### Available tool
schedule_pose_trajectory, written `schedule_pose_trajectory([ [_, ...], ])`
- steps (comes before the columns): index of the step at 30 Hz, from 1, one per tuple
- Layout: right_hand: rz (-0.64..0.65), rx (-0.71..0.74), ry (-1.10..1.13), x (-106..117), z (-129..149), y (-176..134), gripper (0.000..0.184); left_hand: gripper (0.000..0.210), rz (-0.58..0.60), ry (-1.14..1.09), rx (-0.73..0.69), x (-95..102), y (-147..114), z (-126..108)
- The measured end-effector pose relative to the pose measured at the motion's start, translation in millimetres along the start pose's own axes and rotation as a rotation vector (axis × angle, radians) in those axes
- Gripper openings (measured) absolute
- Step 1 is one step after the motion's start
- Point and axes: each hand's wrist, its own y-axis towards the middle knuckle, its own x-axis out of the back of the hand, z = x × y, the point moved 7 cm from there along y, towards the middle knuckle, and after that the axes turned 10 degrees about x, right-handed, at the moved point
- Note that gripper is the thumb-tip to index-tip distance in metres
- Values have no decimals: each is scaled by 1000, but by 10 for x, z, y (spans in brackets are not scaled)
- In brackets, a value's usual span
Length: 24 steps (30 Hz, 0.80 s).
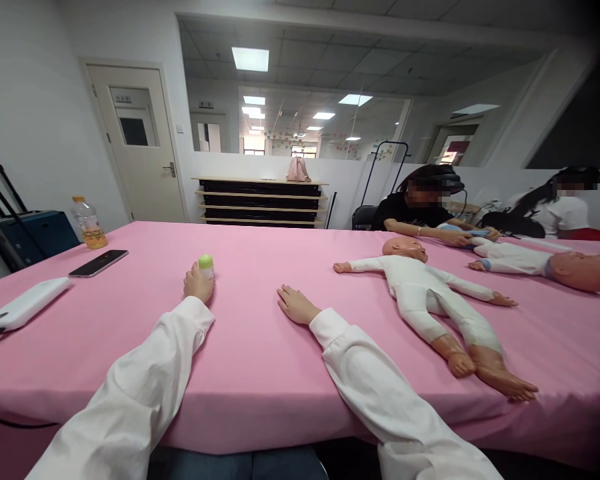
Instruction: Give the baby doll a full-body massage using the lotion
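My left hand (198, 285) is wrapped round a small white bottle (207, 269) with a light green cap, which stands upright on the pink tablecloth (250, 360). The hand hides the bottle's left and lower part. To the right, my right hand (297, 305) lies flat on the cloth with its fingers stretched out and holds nothing. Further right a baby doll (415, 287) in a white suit lies on its back, its arms spread, apart from my right hand.
A drink bottle (89, 223), a phone (100, 263) and a white device (25, 307) with a cable are at the left. A person (415, 207) in black handles blue-and-white cloth at the back right, near a second doll (545, 260). Another person (565, 203) sits beyond.
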Motion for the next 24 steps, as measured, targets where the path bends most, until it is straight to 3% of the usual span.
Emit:
schedule_pose_trajectory([
  [4, 5, 8, -19, -12, -2, 6, 46, 74, -1, -13, 25, 23, -30, -3],
  [7, 2, 8, -28, -10, 0, 7, 46, 74, -111, -26, 18, 104, -45, -18],
  [10, 1, 1, -33, -6, 0, 4, 44, 65, -303, -78, -135, 230, -111, -126],
  [13, 2, -7, -27, -9, -3, 1, 44, 49, -325, -166, -398, 250, -249, -311],
  [15, 1, -6, -17, -14, -4, 2, 44, 44, -261, -192, -501, 222, -343, -411],
  [18, 0, -2, -9, -23, -5, 4, 45, 41, -131, -140, -468, 133, -407, -466],
  [20, -1, -2, -9, -28, -9, 5, 45, 39, 47, -36, -450, -24, -430, -476],
  [22, -3, -2, -15, -30, -12, 6, 45, 37, 284, 118, -516, -251, -494, -477],
  [24, -7, -1, -26, -30, -15, 8, 45, 34, 439, 240, -588, -420, -557, -448],
])
